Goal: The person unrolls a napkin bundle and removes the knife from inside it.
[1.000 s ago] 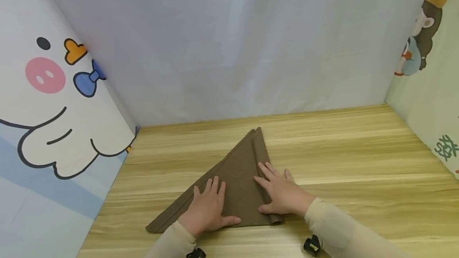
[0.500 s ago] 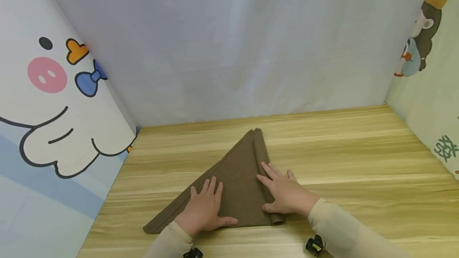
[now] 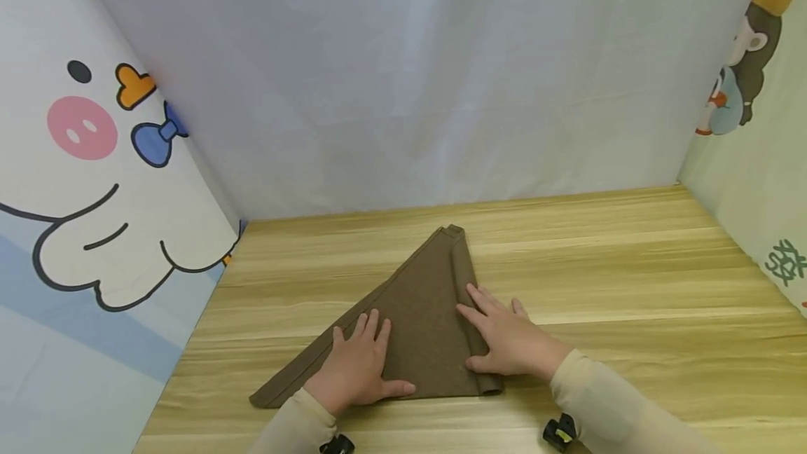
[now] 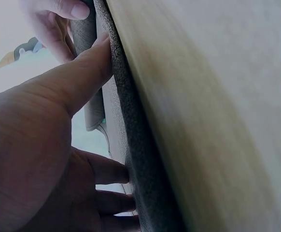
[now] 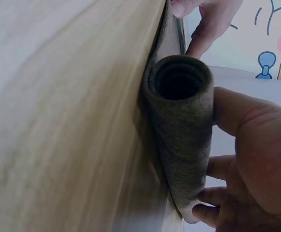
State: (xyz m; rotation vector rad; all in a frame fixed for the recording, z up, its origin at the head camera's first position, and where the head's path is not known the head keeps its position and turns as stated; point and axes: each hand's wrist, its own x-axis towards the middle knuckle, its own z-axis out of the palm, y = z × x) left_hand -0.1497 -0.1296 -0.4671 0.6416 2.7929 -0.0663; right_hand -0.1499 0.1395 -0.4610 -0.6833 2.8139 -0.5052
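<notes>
A brown cloth (image 3: pixel 422 335), folded into a triangle, lies on the table. Its right edge is wound into a narrow roll (image 3: pixel 466 279); the coiled layers of this roll (image 5: pixel 179 121) show at its near end in the right wrist view. My left hand (image 3: pixel 359 370) rests on the cloth's left part, fingers spread and thumb along the near edge. On the roll lie the fingertips and thumb of my right hand (image 3: pixel 513 338), fingers extended and apart. In the left wrist view, the left thumb (image 4: pixel 82 72) touches the cloth near its edge.
The wood-grain table (image 3: pixel 630 286) reaches back to a pale grey curtain (image 3: pixel 410 90). Printed panels stand on both sides, with a cartoon duck (image 3: pixel 82 128) at left and a cartoon figure (image 3: pixel 750 54) at right. Small black cameras (image 3: pixel 560 433) sit at the wrists.
My right hand has shifted slightly to the right, and the roll with it. The left hand and the cloth's left corner have slid a little to the left.
</notes>
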